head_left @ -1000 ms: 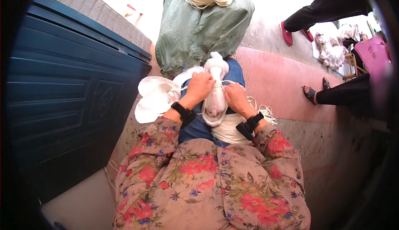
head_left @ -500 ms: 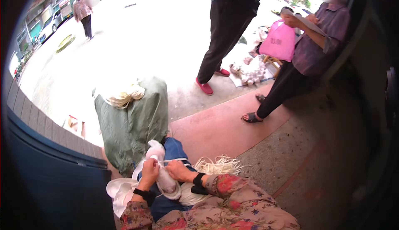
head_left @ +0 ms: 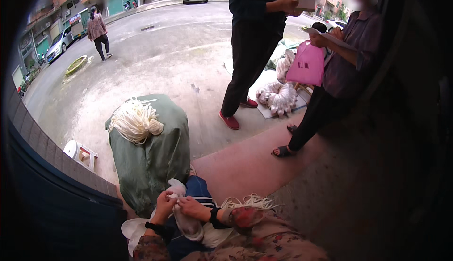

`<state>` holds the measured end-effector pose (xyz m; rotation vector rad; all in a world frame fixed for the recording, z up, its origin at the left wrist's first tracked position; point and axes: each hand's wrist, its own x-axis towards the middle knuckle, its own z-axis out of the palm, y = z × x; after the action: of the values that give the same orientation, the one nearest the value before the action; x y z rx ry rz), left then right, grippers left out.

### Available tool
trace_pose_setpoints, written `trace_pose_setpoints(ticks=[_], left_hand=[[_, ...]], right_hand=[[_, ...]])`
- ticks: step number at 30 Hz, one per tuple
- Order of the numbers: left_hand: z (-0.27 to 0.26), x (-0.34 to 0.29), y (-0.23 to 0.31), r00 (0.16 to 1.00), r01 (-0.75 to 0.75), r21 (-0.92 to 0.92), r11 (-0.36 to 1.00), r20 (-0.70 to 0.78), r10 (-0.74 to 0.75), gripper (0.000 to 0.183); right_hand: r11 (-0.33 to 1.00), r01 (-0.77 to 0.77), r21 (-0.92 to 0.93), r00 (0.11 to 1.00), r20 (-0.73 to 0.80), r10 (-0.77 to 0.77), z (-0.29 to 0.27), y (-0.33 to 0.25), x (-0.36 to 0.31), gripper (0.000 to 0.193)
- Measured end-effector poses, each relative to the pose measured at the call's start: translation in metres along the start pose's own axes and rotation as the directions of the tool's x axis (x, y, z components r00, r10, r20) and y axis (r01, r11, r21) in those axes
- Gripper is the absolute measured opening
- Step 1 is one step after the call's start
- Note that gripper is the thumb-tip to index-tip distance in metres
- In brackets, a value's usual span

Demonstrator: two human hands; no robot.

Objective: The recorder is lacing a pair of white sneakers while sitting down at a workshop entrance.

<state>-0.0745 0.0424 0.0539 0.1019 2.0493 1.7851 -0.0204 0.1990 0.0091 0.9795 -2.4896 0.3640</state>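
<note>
White shoe [head_left: 191, 228] lies long ways, back from the knee edge of blue trousers [head_left: 198, 186]; left hand [head_left: 165, 204] and right hand [head_left: 193, 208], equally near, pinch white lace [head_left: 204, 197] over it.

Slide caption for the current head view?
Left hand and right hand hold white lace over a white shoe, green sack beyond.

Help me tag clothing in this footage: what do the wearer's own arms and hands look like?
The left sleeve and right sleeve are brownish, flower-printed with red blooms. Below them sit a black left wristband and right wristband. The left hand and right hand wear no gloves.
</note>
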Motion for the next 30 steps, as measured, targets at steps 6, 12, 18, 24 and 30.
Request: trace_pose_setpoints(ticks=[6, 12, 18, 24, 30], left_hand=[[-0.002, 0.014, -0.008, 0.992, 0.077, 0.221, 0.972, 0.085, -0.098, 0.032], [0.022, 0.043, -0.016, 0.919, -0.181, 0.657, 0.731, 0.377, -0.111, 0.034], [0.031, 0.028, 0.001, 0.868, -0.468, 0.772, 0.429, 0.492, 0.061, 0.035], [0.026, 0.005, -0.005, 0.886, -0.463, 0.735, 0.495, 0.377, 0.270, 0.029], [-0.007, -0.037, -0.021, 0.875, -0.409, 0.769, 0.491, 0.179, 0.449, 0.028]], right_hand=[[0.876, -0.005, 0.483, 0.939, -0.298, 0.169, -0.061, -0.007, 0.029, 0.012], [0.821, -0.195, 0.536, 0.405, -0.719, 0.565, -0.282, 0.071, 0.046, 0.008], [0.880, -0.115, 0.460, 0.001, -0.886, 0.463, -0.399, 0.103, 0.000, 0.017], [0.872, -0.029, 0.489, -0.203, -0.857, 0.474, -0.410, 0.115, -0.037, 0.014], [0.527, 0.188, 0.829, -0.176, -0.500, 0.848, -0.371, 0.141, -0.063, 0.008]])
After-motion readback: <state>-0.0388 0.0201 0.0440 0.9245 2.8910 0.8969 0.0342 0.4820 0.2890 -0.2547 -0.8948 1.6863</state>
